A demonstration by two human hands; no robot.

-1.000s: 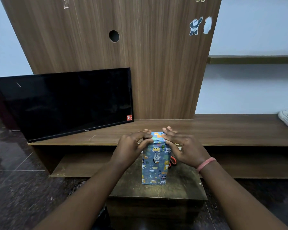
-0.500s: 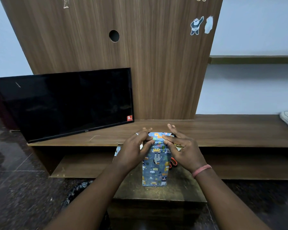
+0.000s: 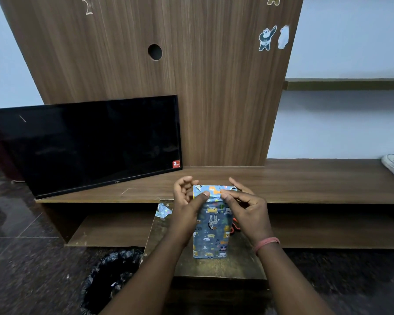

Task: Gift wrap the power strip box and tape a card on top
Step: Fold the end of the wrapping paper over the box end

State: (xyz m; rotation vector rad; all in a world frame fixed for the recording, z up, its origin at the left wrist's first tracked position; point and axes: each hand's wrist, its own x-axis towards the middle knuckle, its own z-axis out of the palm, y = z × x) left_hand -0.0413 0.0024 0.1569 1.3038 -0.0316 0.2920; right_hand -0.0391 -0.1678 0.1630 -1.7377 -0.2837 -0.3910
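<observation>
On the table [image 3: 214,268] I see the wrapped box [image 3: 210,233] upright, long axis vertical, between both hands, my left hand [image 3: 187,208] and right hand [image 3: 246,208] each pinching the top fold's near edge, equally near.

bare forearms, no sleeves — pink band [image 3: 266,243] on right wrist — hands bare.

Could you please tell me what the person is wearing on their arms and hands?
Both forearms are bare, with no sleeves in view. The right wrist carries a thin pink band. The left hand and right hand wear no gloves.
</observation>
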